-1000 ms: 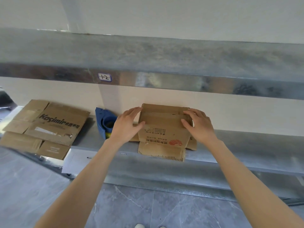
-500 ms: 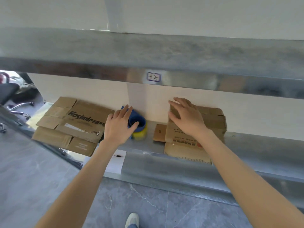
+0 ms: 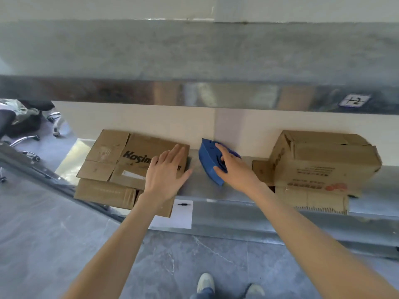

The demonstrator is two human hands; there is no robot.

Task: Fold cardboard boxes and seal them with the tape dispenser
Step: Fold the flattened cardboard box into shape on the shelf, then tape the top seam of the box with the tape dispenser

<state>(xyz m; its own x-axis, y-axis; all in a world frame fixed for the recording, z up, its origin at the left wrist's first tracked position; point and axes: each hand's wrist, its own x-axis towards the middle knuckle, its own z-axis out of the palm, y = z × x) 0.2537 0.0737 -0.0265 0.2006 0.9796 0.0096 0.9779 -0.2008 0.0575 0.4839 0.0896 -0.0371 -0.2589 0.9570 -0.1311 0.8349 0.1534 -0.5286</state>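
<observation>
Grey metal runs across the whole view: an upper shelf (image 3: 194, 61) overhead and, beneath it, the bench (image 3: 216, 190) that carries everything, set against a pale wall. At the bench's left lies a flattened cardboard box (image 3: 112, 156), printed side up and hanging slightly over the front edge. At the right stands the folded box (image 3: 323, 160), its top flaps closed but with no tape that I can see. Between the two sits the blue tape dispenser (image 3: 208, 156), close to the wall.

The left hand (image 3: 166, 175) is spread, fingers straight, over the flat box's right end; whether it presses down I cannot tell. The right hand (image 3: 235, 169) curls over the dispenser, fingers on top and thumb against the near face.

The step in hand looks like fetching the dispenser to seal the folded box. It would go best with a firm grip taken before lifting, then the dispenser carried to the box's top seam with the flaps held shut.
</observation>
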